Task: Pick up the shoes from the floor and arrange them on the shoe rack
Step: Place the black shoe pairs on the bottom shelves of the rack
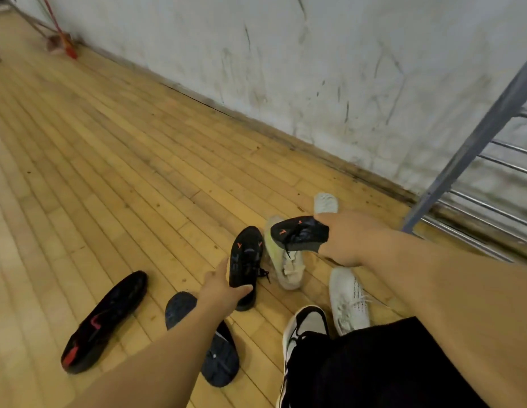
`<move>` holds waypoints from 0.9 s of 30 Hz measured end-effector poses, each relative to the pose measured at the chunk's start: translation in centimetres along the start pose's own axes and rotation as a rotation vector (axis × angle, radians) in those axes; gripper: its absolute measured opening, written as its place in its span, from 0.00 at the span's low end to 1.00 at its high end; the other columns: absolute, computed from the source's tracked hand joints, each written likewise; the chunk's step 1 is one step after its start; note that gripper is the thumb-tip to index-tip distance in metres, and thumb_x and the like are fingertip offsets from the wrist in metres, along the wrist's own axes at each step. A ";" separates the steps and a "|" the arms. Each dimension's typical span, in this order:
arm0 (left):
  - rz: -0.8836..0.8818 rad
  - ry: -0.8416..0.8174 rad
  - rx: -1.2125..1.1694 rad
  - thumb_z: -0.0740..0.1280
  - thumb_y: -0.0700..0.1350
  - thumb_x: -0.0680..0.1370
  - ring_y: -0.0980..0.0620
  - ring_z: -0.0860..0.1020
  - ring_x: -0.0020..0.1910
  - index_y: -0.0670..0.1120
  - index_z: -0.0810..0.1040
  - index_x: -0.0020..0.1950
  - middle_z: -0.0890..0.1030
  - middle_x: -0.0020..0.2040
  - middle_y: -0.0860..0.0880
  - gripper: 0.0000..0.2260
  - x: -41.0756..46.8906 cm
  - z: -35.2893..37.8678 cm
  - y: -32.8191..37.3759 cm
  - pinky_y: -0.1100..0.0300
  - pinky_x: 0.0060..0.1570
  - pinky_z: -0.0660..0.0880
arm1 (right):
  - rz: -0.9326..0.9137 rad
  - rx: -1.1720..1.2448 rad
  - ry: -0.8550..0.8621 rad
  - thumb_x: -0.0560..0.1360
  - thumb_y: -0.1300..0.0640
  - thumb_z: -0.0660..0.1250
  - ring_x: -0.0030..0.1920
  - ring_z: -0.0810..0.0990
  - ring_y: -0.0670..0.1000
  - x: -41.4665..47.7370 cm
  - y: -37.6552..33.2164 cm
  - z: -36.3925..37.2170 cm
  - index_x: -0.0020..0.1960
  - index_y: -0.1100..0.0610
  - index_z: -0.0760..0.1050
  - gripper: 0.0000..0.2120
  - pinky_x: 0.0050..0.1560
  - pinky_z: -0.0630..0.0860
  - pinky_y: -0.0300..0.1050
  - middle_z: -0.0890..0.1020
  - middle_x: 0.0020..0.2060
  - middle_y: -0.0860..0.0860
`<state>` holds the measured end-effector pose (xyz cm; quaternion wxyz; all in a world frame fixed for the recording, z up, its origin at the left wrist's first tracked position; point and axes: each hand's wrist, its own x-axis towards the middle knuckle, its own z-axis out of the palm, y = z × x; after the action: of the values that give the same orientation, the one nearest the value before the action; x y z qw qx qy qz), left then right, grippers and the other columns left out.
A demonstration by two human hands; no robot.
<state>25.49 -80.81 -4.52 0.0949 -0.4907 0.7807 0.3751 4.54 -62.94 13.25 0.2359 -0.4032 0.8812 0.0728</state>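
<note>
Closest of all, well this side of the cream shoe (285, 262), a black trouser leg (388, 366) and a black-and-white shoe (304, 322) poking out from under it. Left of that, nearer than the cream shoe, a dark blue shoe (222, 360) flipped sole up on the wooden floor (109, 148), partly hidden under the left arm. Farther left still, a black shoe with a red mark (103, 322), lying on its side. Just right of the cream shoe and a bit nearer, a white shoe (347, 298) flat on the floor. Just left of the cream shoe, the left hand (224, 290), thumb on one side and fingers (224, 267) on the other, clamped round the heel end of a black shoe with orange marks (246, 260), sole side showing; hard to tell whether lifted or resting on the floor. Right over the cream shoe, up in the air, a second black shoe (300, 234) of the same kind, gripped at its heel by the right hand (344, 240), thumb on top, the other fingers tucked out of sight underneath. The cream shoe itself down on the floor, in the middle of the pile. Just past it, a second white shoe (325, 203), only the toe showing behind the right hand. Farther back and to the right of the cream shoe, the shoe rack (474, 151), grey-blue frame and shiny bars, up against a scuffed white wall (256, 54). Far off to the left of the cream shoe, a red stick (62, 33) leaning on that wall.
</note>
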 end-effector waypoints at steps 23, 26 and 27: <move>-0.132 -0.023 -0.665 0.72 0.53 0.72 0.40 0.79 0.53 0.68 0.59 0.76 0.77 0.64 0.45 0.37 4.2 3.9 5.3 0.45 0.44 0.84 | 0.130 0.259 0.038 0.74 0.43 0.66 0.57 0.78 0.58 4.3 0.3 -0.8 0.77 0.41 0.63 0.32 0.53 0.79 0.50 0.77 0.65 0.51; 0.077 -0.019 -0.837 0.73 0.50 0.75 0.44 0.81 0.55 0.69 0.66 0.71 0.80 0.61 0.51 0.29 0.2 0.3 9.8 0.53 0.38 0.81 | 0.128 0.390 0.183 0.73 0.42 0.67 0.58 0.78 0.58 1.0 1.1 -3.3 0.77 0.40 0.64 0.34 0.52 0.78 0.50 0.78 0.64 0.50; 0.162 -0.003 -0.853 0.73 0.50 0.75 0.47 0.81 0.57 0.69 0.67 0.69 0.80 0.61 0.54 0.28 -1.3 -1.1 11.5 0.52 0.44 0.82 | 0.117 0.443 0.250 0.73 0.44 0.69 0.60 0.78 0.58 -0.7 1.4 -4.5 0.77 0.40 0.65 0.33 0.54 0.78 0.50 0.78 0.65 0.50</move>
<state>16.75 -77.95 2.60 -0.1449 -0.4224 0.5917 0.6712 2.26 -63.01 17.46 0.2032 -0.2958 0.9198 -0.1589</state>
